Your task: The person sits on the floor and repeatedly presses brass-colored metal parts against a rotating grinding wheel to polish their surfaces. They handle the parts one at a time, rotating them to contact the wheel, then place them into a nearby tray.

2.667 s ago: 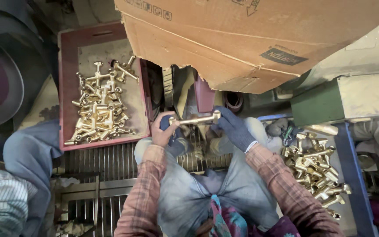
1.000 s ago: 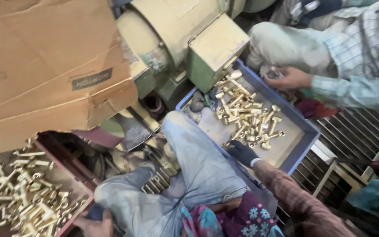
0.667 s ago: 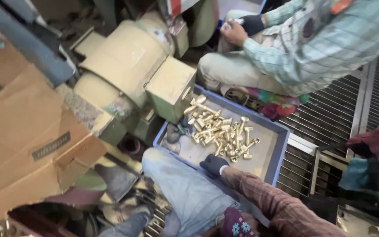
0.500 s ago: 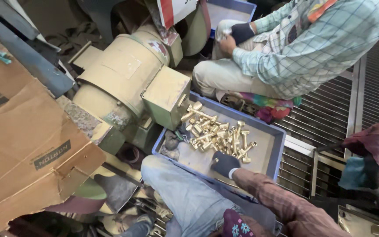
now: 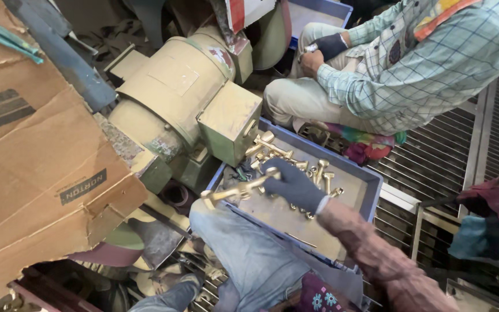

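Brass fitting (image 5: 239, 190) now lifted from blue tray (image 5: 371, 186), right hand (image 5: 293, 184) gripping

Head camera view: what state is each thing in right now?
Right hand in dark glove: gripping a long brass fitting, lifted over the tray edge.
Blue plastic tray: partly filled with brass fittings.
Brown cardboard box: torn, creased.
Left hand: out of view.

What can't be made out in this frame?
- Left hand: out of the head view, past the bottom edge.
- Right hand: its glove hides how the fingers wrap the brass fitting.
- Brass parts in the blue tray: partly behind the hand, uncountable.
- Red tray: cut off by the cardboard.
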